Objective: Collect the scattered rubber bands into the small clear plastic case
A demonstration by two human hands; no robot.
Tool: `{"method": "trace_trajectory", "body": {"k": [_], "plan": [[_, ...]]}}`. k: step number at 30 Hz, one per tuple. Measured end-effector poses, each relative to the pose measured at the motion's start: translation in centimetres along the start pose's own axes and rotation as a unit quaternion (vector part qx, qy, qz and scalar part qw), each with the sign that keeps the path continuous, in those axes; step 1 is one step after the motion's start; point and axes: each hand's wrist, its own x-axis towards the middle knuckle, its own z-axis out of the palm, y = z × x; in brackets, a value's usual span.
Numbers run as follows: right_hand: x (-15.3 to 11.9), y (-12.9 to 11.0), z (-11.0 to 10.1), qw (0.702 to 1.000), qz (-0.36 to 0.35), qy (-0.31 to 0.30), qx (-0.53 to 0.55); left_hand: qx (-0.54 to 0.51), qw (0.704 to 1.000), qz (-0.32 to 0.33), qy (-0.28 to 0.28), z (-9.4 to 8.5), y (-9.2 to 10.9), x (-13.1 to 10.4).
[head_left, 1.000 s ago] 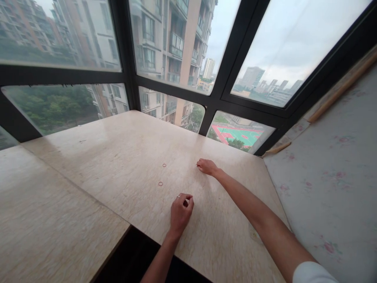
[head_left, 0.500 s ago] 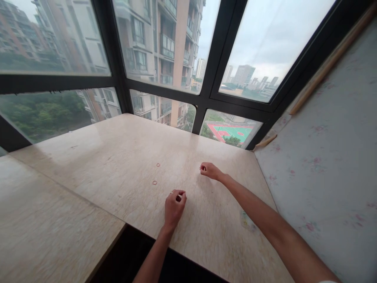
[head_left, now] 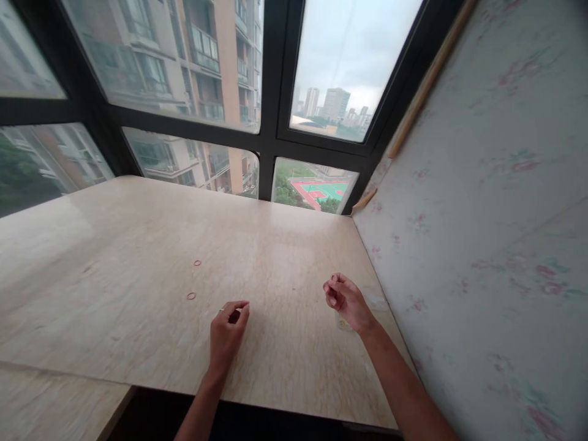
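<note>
My right hand (head_left: 346, 300) is raised over the right side of the pale marble-patterned tabletop, thumb and fingers pinched together. A small reddish loop, which looks like a rubber band (head_left: 334, 278), shows at its fingertips. Beneath and behind this hand lies a clear plastic bag (head_left: 342, 323), partly covered by it. My left hand (head_left: 229, 327), with a ring on one finger, rests near the front edge, fingertips closed; what they hold, if anything, cannot be made out. To its left lie two thin red rubber bands, a nearer one (head_left: 191, 296) and a farther one (head_left: 197, 263).
Dark window frames (head_left: 269, 147) border the tabletop (head_left: 138, 245) at the back. A flower-patterned wall (head_left: 459, 245) rises along the right. At the front, the edge drops to a dark opening (head_left: 174, 416), beside a separate slab (head_left: 59, 398) at left.
The view has turned to the right. My right hand has moved right and back toward the plastic bag, its fingers still pinched. Both rubber bands on the table stay where they were.
</note>
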Motion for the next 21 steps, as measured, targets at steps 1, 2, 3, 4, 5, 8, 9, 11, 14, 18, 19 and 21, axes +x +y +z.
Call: {"method": "trace_trajectory", "body": {"k": [1,2,3,4,5,8,9,11,14,18,19,21], "plan": [[-1.1,0.0,-0.7,0.999,0.015,0.017,0.03,0.002,1.0,-0.002,-0.008,-0.1,0.1,0.0],[-2.1,-0.1,-1.3,0.998,0.025,0.035,0.047,0.005,1.0,-0.004,-0.015,-0.2,0.2,-0.1],[-3.1,-0.1,-2.0,0.997,0.029,0.054,0.047,0.009,1.0,-0.006,-0.022,-0.3,0.3,-0.1],[-4.1,-0.1,-2.8,0.996,0.032,0.073,0.039,0.013,1.0,-0.006,-0.027,-0.4,0.4,-0.1],[-5.0,-0.2,-3.5,0.995,0.035,0.093,0.026,0.018,0.999,-0.004,-0.031,-0.5,0.4,-0.1],[-7.3,-0.3,-5.6,0.987,0.043,0.154,-0.026,0.032,0.999,-0.001,-0.036,-0.5,0.4,0.0],[-7.9,-0.3,-6.2,0.983,0.046,0.172,-0.04,0.036,0.999,-0.002,-0.038,-0.4,0.3,0.0],[-8.7,-0.3,-7.2,0.976,0.054,0.202,-0.062,0.043,0.998,-0.004,-0.042,-0.3,0.2,0.0],[-9.0,0.1,-8.2,0.971,0.065,0.214,-0.083,0.052,0.997,-0.011,-0.047,-0.2,0.1,-0.1],[-8.4,1.6,-8.7,0.972,0.067,0.178,-0.135,0.059,0.997,-0.011,-0.05,-0.2,0.3,-0.1],[-8.3,2.1,-8.7,0.971,0.066,0.169,-0.158,0.06,0.997,-0.008,-0.049,-0.3,0.3,-0.2],[-8.1,2.9,-8.8,0.964,0.056,0.166,-0.202,0.062,0.997,-0.003,-0.05,-0.3,0.4,-0.2]]}}
